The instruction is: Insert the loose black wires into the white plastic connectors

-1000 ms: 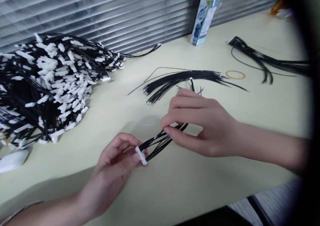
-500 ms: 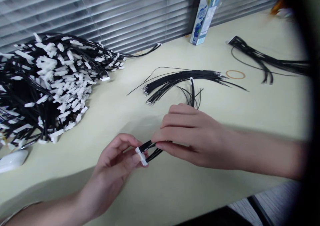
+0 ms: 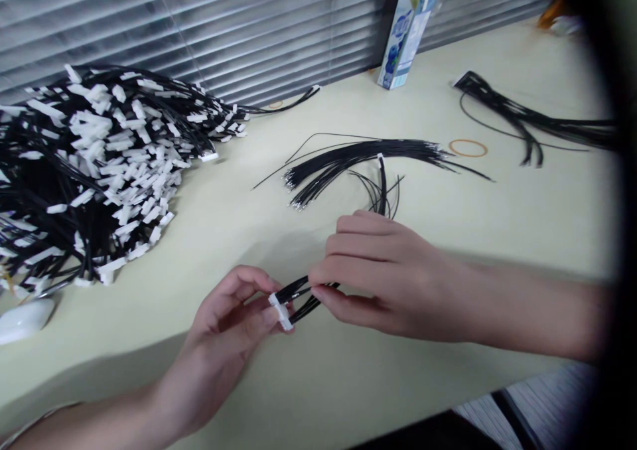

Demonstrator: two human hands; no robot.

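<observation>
Between thumb and fingers, my left hand grips a white plastic connector. Black wires run from its right side in two groups, with a gap between them. My right hand pinches wire between thumb and forefinger, a short way from the connector; whether it has one wire or several is hidden by the fingers. Just beyond the right hand, a black cable with a white end reaches up toward a bundle of loose black wires with bare metal tips.
A large heap of black cables with white connectors fills the left side. At the back stand a drink carton and window blinds. A rubber band and more black cables lie to the right. A white mouse-like object sits at left.
My right hand has shifted slightly right, away from the connector, showing a little more wire. My left hand holds the connector in nearly the same place.
</observation>
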